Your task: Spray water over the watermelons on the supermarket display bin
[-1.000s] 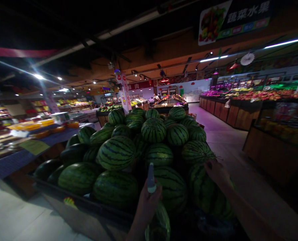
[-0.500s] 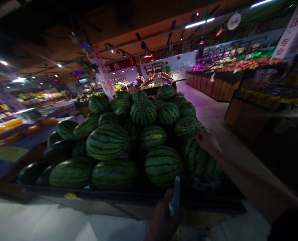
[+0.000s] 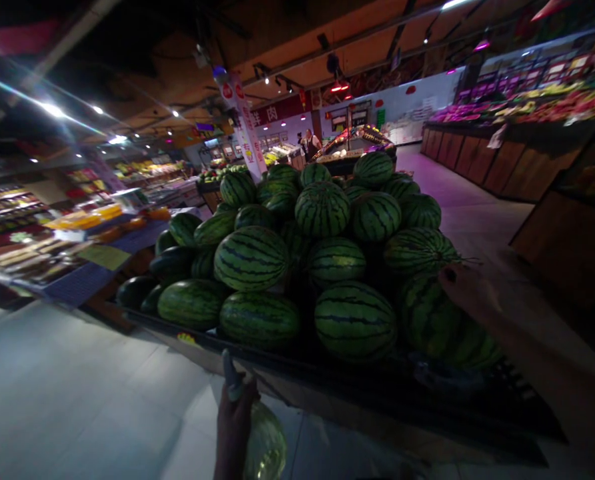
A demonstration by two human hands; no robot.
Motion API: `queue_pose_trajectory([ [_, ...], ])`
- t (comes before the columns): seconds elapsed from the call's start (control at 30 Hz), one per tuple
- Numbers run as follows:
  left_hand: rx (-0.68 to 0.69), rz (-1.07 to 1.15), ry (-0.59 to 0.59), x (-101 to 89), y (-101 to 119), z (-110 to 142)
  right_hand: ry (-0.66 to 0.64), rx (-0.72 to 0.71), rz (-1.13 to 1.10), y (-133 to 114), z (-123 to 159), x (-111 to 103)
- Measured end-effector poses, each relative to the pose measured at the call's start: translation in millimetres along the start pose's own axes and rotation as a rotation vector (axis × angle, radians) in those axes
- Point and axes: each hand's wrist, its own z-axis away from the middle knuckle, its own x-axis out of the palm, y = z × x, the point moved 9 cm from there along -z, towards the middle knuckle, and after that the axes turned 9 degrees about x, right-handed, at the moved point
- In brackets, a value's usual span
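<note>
Supermarket lighting was dim; the right fingers [image 3: 452,280] lay open on a low watermelon [image 3: 442,327], the left fingers [image 3: 235,413] seemingly gripped a bag [image 3: 266,443], and tugging risked collapsing the pile [image 3: 322,210].

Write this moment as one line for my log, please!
left hand: holds plastic bag | right hand: touches watermelon | nearby: watermelon pile

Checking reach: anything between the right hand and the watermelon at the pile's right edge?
Nothing visible. The right hand appears to rest on the striped watermelon, at its upper edge, with no object between them.
</note>
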Motion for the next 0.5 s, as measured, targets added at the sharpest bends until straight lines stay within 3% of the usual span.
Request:
queue_pose_trajectory([
  [0.07,-0.001,-0.007,0.031,-12.6,5.4,-1.8,-0.002,-0.021,0.003,-2.3,-0.7,-0.1],
  [0.13,0.032,-0.006,-0.027,-0.1,13.9,1.7,-0.007,-0.025,-0.002,-3.6,0.0,-1.1],
  [0.27,0.13,0.043,-0.308,72.0,44.2,17.2,-0.023,-0.006,-0.008,-3.4,3.2,-2.7],
  [0.4,0.293,0.052,-0.581,144.8,106.9,33.6,-0.036,0.008,-0.019,-2.3,4.6,-2.9],
  [0.5,0.43,0.037,-0.772,188.0,155.2,42.3,-0.029,0.005,-0.014,-1.9,3.4,-2.5],
])
